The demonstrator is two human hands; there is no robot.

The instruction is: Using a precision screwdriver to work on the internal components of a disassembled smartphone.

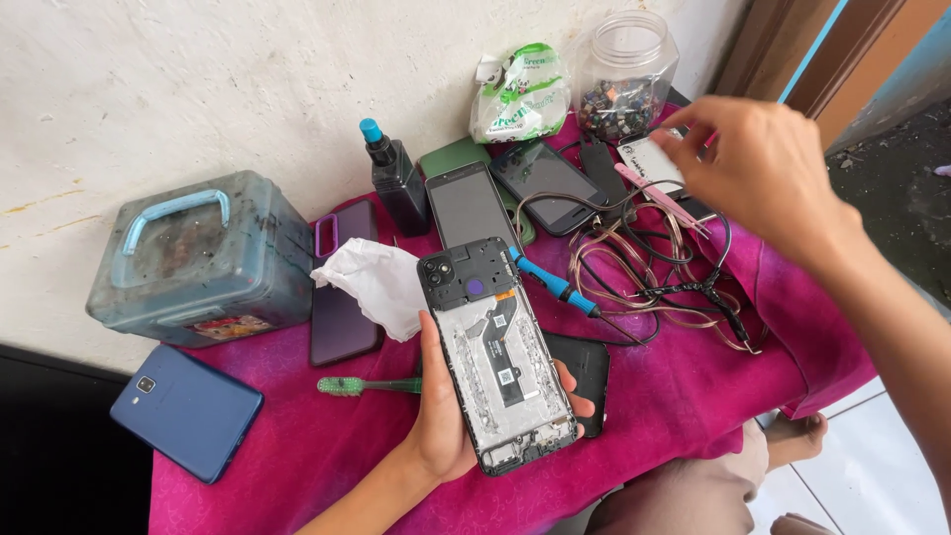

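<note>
left hand (443, 421) gripping opened phone (495, 352), long axis pointing away | right hand (768, 168) nearer, pinching pink tweezers (662, 198) at far right; reaching over cables (654, 287)

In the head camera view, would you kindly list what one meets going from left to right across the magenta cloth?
Blue phone → grey box with a blue handle → white tissue → opened phone in the left hand → tangle of cables → right hand.

Single head-worn view, steeply downward and close over the magenta-clothed table (297, 446); no second view
</note>
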